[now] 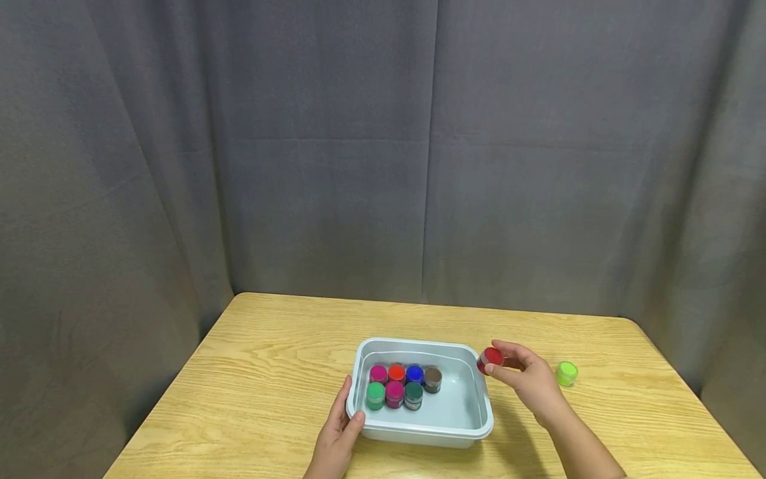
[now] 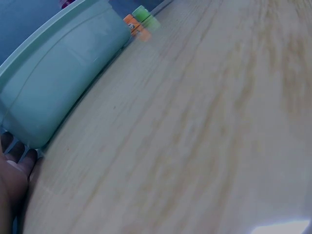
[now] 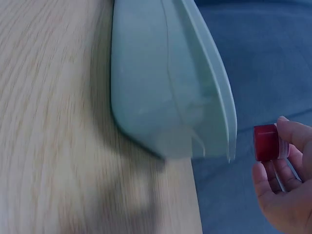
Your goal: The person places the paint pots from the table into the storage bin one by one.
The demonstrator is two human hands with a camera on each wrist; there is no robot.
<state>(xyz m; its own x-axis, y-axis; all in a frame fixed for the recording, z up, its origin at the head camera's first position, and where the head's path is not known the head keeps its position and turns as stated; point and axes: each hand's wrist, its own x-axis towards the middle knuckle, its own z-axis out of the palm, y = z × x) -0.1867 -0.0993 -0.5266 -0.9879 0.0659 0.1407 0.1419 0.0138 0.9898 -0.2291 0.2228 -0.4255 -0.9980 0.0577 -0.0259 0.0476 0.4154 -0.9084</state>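
Note:
My right hand [image 1: 531, 384] pinches a small paint jar with a red lid [image 1: 492, 358] between thumb and fingers, raised by the right rim of a pale blue-grey plastic tub [image 1: 427, 432]. In the right wrist view this red jar [image 3: 267, 143] is tilted on its side, apart from the tub wall. My left hand [image 1: 336, 432] holds the tub's left front corner, thumb at the rim and fingers along the side. Inside the tub, several paint jars stand in two rows at the left, among them a brown one [image 1: 432, 379], a blue one [image 1: 414, 375] and a green one [image 1: 376, 394].
A lime green jar [image 1: 566, 374] stands on the wooden table [image 1: 269, 379], right of my right hand. Beyond the tub, the left wrist view shows a green item [image 2: 141, 13] beside an orange one [image 2: 130, 22]. Grey curtains [image 1: 335, 199] hang behind the table.

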